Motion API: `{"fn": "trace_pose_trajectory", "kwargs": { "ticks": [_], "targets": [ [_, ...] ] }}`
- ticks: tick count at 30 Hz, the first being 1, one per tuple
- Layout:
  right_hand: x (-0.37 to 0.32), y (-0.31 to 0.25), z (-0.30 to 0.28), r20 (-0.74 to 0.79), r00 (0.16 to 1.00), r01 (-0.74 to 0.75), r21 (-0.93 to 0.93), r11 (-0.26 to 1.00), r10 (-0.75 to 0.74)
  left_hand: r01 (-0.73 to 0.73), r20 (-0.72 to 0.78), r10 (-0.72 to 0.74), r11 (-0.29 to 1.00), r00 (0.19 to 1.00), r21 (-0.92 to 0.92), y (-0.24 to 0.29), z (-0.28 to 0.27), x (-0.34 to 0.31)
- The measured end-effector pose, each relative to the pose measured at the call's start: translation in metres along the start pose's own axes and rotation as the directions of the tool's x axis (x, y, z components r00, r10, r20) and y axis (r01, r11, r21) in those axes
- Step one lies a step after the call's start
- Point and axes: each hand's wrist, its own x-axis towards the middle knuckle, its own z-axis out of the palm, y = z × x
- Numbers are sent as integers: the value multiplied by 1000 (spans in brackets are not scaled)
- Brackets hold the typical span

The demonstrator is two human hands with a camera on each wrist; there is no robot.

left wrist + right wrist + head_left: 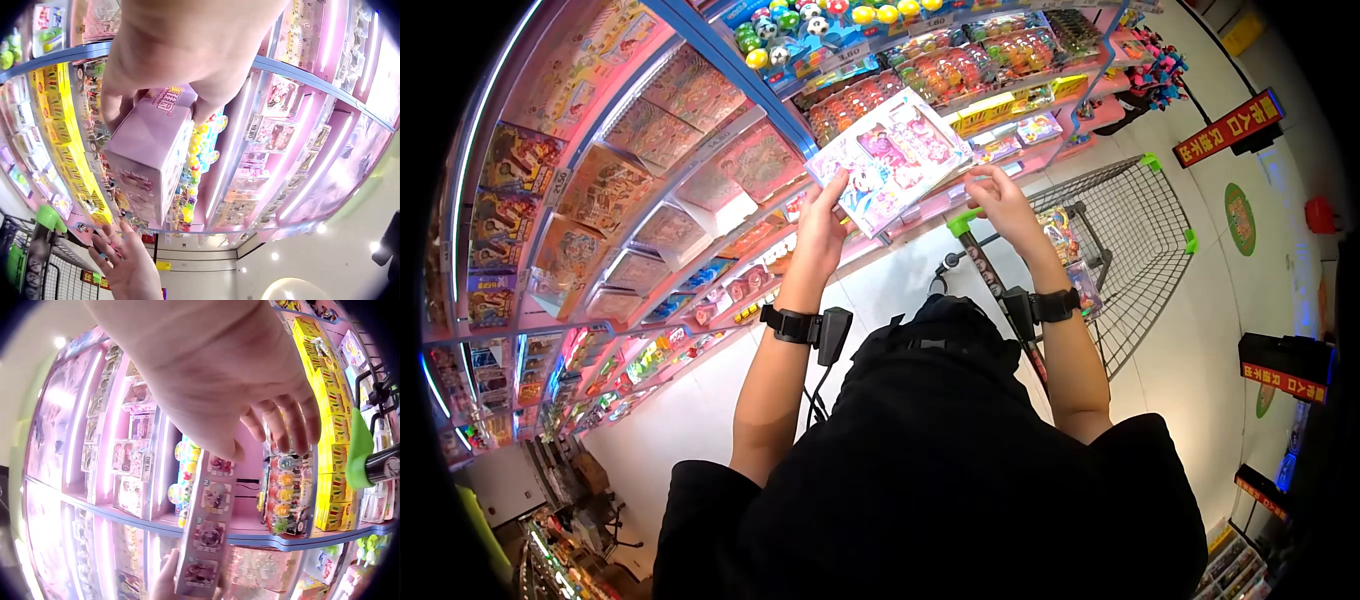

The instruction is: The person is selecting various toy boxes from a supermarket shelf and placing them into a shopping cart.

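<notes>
A pink and white box with cartoon figures (890,160) is gripped at its lower left end by my left hand (822,230). In the left wrist view the box's lilac side (140,140) faces the camera, with the left hand's (181,56) thumb and fingers on either side of it. My right hand (1008,210) is beside the box's right end, its fingers loosely bent and holding nothing. In the right wrist view the right hand (231,381) hangs over the box's narrow side (209,531); whether the thumb touches it I cannot tell.
Shelves of boxed toys (605,190) run along the left and front. Yellow boxes (334,444) and capsule-like toys (284,494) fill the shelves near the box. A wire shopping cart (1140,230) with some packages inside stands at the right. Red signs (1230,125) are beyond it.
</notes>
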Motion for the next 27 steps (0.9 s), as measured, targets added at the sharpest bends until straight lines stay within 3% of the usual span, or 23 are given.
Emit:
{"fn": "trace_pose_trajectory", "kwargs": {
  "ticks": [2,5,8,11,14,23,27],
  "targets": [
    [-21,11,5,-3,1000,5,-176,984,-5,-14,-19,14,1000,1000,0,-7,-6,-17],
    [-54,62,13,-43,995,50,-553,832,-88,13,-15,-14,1000,1000,-13,-20,-22,-47],
    [-90,123,21,-30,989,92,-643,760,-146,22,-53,-26,998,998,-63,-37,-35,-78],
    [-121,115,32,-62,969,82,-836,543,-241,26,-72,-32,996,997,-86,-59,-47,-100],
    [-120,131,28,-14,940,154,-875,459,-341,68,-88,-82,986,993,-152,-75,-50,-111],
    [-97,131,-4,-90,965,40,-877,478,-246,39,7,-38,945,999,-325,-64,-46,-143],
    [-85,127,-36,-101,963,41,-860,508,-249,-19,13,24,954,1000,-298,-56,-44,-152]
  ]
}}
